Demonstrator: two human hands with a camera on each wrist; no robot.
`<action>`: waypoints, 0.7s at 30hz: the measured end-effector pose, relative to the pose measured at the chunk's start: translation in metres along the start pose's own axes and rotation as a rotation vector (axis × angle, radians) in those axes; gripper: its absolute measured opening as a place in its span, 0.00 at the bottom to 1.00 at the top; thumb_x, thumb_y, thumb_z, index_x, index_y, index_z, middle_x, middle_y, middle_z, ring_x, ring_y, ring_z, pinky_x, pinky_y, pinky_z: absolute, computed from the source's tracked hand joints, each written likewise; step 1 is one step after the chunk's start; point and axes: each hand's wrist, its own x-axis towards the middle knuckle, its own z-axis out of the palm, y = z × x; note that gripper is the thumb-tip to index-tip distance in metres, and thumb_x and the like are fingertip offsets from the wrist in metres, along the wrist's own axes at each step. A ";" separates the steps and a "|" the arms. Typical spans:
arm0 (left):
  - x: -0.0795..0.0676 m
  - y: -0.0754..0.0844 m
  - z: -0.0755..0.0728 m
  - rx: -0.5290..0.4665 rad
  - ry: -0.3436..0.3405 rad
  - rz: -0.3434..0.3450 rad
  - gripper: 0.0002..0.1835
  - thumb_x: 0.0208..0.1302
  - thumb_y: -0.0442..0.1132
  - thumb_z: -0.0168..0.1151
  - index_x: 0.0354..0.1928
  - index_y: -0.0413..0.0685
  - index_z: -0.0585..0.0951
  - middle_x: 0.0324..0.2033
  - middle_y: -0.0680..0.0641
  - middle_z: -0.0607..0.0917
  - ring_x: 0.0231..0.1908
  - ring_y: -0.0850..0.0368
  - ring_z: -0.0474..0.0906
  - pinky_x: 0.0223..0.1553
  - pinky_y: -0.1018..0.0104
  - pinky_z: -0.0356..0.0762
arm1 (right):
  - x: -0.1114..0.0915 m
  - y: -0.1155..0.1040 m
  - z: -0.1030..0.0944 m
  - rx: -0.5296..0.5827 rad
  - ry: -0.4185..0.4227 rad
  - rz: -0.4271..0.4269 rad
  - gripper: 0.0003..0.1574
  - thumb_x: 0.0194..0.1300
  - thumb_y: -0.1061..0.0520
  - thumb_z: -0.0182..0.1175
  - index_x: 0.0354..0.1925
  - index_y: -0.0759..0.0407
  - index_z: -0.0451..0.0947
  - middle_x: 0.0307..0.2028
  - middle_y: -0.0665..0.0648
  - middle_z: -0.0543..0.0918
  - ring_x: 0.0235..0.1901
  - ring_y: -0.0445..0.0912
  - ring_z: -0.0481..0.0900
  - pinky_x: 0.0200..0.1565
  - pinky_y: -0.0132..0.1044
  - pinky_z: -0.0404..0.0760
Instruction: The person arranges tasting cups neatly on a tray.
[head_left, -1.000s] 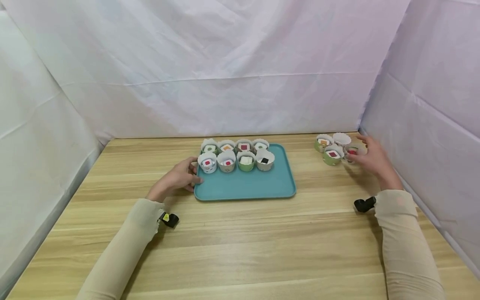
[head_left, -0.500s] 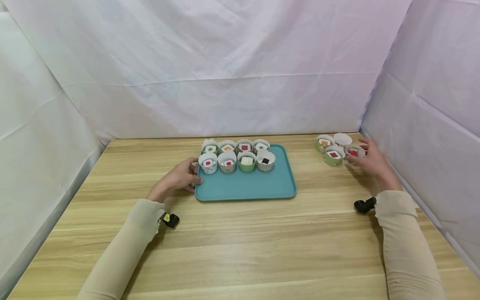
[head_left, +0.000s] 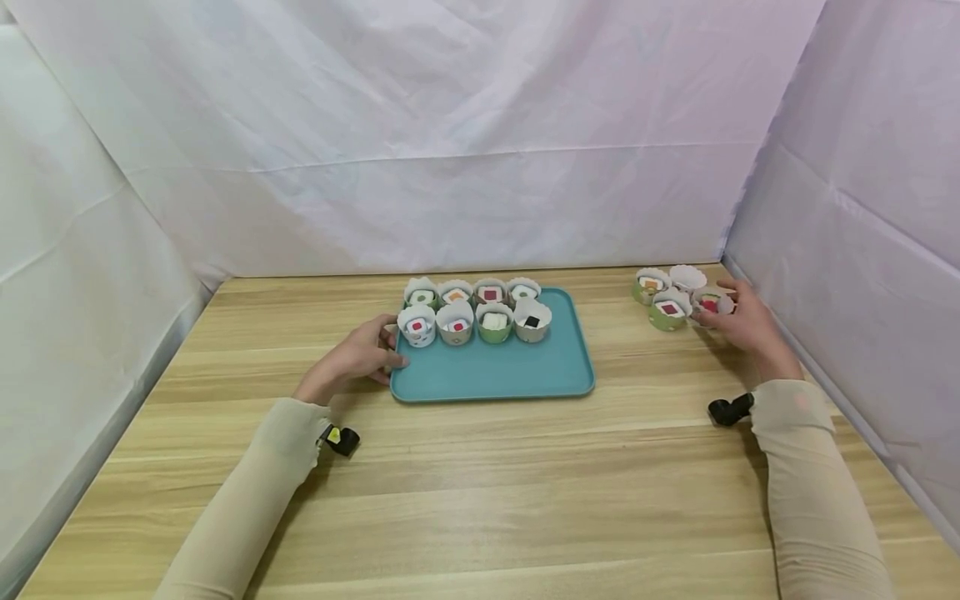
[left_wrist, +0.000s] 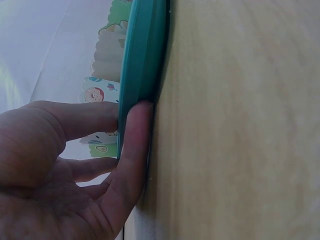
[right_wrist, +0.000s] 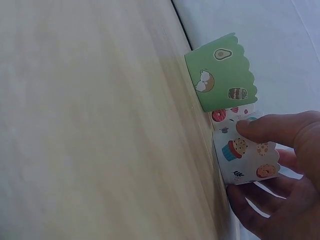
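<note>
Right hand (head_left: pixel 750 321) gripped cup (right_wrist: pixel 245 160), left hand (head_left: pixel 363 350) tray's (head_left: pixel 487 375) left edge.
Three neighbouring cups (head_left: pixel 667 319) crowded near the table's (head_left: pixel 480 492) far right corner.

My left arm (head_left: pixel 243 500) and my right arm (head_left: pixel 817 483) stretch forward, well apart and slanting inward (both long-sleeved). My left hand (head_left: pixel 360 350) grips, its digits (left_wrist: pixel 132 150) set opposite each other. My right hand (head_left: pixel 750 325), slightly farther forward, pinches between an extended thumb (right_wrist: pixel 272 129) and bent fingers (right_wrist: pixel 242 206), some of them partly hidden.
</note>
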 end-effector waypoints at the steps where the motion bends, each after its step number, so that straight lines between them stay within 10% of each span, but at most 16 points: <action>1: 0.000 0.000 0.000 -0.002 -0.001 0.000 0.46 0.67 0.28 0.66 0.81 0.45 0.53 0.54 0.34 0.70 0.38 0.50 0.77 0.36 0.56 0.91 | 0.000 0.000 0.000 -0.009 0.003 0.004 0.55 0.72 0.50 0.63 0.80 0.68 0.43 0.75 0.83 0.53 0.71 0.77 0.56 0.71 0.73 0.60; 21: 0.001 -0.001 0.000 0.002 -0.004 -0.006 0.46 0.67 0.29 0.66 0.81 0.46 0.53 0.55 0.34 0.69 0.38 0.50 0.77 0.37 0.56 0.91 | -0.005 -0.002 -0.011 -0.002 0.025 0.046 0.49 0.73 0.49 0.61 0.79 0.68 0.52 0.78 0.77 0.53 0.74 0.74 0.54 0.73 0.71 0.57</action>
